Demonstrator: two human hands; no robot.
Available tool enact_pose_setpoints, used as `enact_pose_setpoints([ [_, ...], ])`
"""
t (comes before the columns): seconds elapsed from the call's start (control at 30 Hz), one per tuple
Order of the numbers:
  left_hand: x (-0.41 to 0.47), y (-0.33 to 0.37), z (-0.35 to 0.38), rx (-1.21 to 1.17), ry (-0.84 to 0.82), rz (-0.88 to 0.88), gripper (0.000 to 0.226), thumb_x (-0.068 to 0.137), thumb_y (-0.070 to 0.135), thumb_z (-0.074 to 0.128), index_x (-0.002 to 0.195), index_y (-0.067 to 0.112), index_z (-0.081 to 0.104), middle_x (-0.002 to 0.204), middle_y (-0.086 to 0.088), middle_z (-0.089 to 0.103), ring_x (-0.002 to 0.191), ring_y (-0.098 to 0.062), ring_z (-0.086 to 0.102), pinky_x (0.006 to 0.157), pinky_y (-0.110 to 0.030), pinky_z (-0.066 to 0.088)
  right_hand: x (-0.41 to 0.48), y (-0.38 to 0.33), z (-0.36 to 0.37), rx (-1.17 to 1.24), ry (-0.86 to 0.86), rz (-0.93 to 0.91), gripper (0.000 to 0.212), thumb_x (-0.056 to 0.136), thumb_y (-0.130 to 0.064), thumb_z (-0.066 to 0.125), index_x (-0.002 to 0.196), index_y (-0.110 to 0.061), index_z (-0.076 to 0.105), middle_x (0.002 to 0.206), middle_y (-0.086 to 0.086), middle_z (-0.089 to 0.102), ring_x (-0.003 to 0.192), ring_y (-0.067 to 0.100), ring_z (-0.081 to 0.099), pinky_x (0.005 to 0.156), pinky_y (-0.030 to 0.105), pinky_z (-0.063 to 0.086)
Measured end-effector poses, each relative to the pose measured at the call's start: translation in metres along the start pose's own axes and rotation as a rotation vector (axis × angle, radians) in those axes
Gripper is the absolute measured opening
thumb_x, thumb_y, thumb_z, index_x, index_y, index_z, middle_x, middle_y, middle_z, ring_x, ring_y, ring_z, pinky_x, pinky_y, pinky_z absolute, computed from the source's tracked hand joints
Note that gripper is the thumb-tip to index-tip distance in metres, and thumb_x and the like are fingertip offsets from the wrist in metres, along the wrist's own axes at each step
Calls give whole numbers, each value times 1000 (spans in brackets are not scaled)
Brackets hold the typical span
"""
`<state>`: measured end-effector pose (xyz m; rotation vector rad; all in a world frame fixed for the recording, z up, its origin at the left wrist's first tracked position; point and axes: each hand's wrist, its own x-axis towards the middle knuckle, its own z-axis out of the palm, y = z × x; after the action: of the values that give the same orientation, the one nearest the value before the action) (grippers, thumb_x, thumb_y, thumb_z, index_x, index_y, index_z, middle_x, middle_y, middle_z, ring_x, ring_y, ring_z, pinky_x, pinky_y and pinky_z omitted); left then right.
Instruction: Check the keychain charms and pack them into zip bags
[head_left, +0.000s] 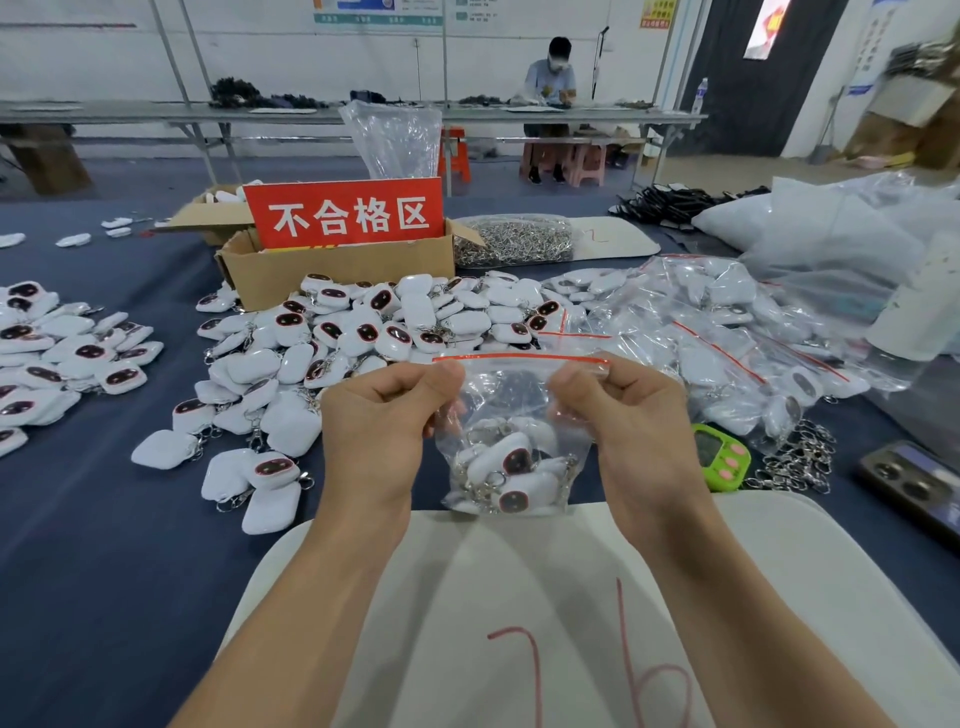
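Blue cloth (104, 545) covers the worktop, with a white board (519, 571) at its near edge. Above the board's far edge, the left hand (374, 415) and right hand (634, 415) pinch the top corners of a clear zip bag (514, 384), thumbs pressed against curled fingers. Several charms (511, 460) sit at its bottom. Loose charms (363, 332) are heaped behind it, toward a cardboard box (332, 280). Filled bags (727, 332) lie near the right edge.

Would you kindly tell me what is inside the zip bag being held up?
The zip bag, pinched by the left hand and right hand, holds several white keychain charms with metal clasps. They overlap, so their exact count is hidden.
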<state>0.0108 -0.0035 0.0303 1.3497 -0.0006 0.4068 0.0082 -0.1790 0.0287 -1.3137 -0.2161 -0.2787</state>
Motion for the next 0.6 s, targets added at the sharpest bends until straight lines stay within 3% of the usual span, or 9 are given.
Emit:
enact_pose_setpoints([
  [0.13,1,-1,0,-27,-25,-1,21,81,18,79,61,18,76,53,0,63,45,-11,51,52,-17,45,0,-1,-1,56,11,58,26,85,-8,71,62,-18,73,58,-4,60,55,9,51,58,16,46],
  [0.3,0,-2,3,-61,-40,-11,32,86,3,73,58,19,72,52,1,58,47,-10,48,51,-17,43,-2,2,0,205,66,197,16,87,4,66,73,-3,68,61,7,56,53,14,49,53,22,45],
  [0.43,-3,-2,5,-45,-55,-9,33,89,8,73,59,22,70,54,3,56,51,-7,47,54,-15,43,-1,3,-1,183,92,197,25,88,2,66,66,-10,69,58,6,56,52,14,48,57,25,42],
  [0.5,-5,0,7,-23,-90,-16,22,84,18,80,62,21,73,58,3,60,55,-8,51,57,-15,46,-1,3,0,130,77,162,25,84,-6,68,61,-16,67,57,4,53,55,14,45,62,29,38],
  [0.6,-11,3,10,30,-157,-53,6,70,26,85,72,22,80,67,2,71,62,-11,62,61,-21,54,-3,5,1,62,30,131,17,78,-14,69,67,-2,64,65,13,51,63,22,45,67,35,40],
])
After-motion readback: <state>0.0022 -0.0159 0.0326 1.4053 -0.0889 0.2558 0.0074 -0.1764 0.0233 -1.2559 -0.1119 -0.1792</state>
